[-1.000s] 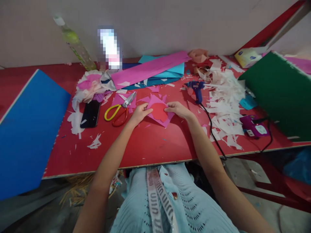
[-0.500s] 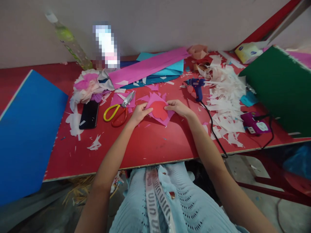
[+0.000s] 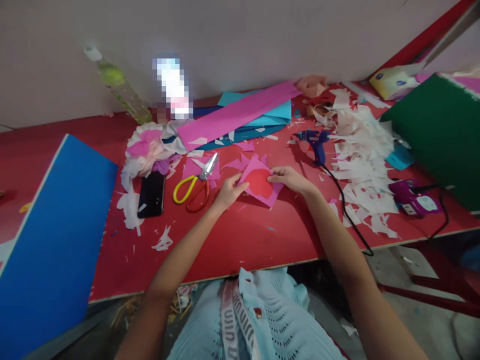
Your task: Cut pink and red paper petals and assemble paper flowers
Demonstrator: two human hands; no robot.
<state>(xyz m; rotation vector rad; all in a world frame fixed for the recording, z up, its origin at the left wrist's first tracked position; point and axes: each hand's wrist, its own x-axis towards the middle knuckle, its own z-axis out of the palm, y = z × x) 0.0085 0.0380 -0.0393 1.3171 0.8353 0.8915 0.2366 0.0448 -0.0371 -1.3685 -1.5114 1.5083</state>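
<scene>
One squarish pink paper sheet, set cornerwise between the two hands, near the middle of the red worktop.
One rounded red paper piece, lying against the sheet's upper face.
One bare left hand: grip pinching the sheet at its left corner, thumb uppermost.
One bare right hand: grip pinching the sheet's right side, thumb at the edge of the red piece.
One pair of metal scissors, one handle loop yellow, one orange-red, lying to the left of the left hand.
One black oblong phone, flat, left of the scissors.
One blue glue gun with black cord, on its side beyond the right hand.
One long magenta paper strip, across folded turquoise paper at the back.
One heap of white paper strips, right of the glue gun.
</scene>
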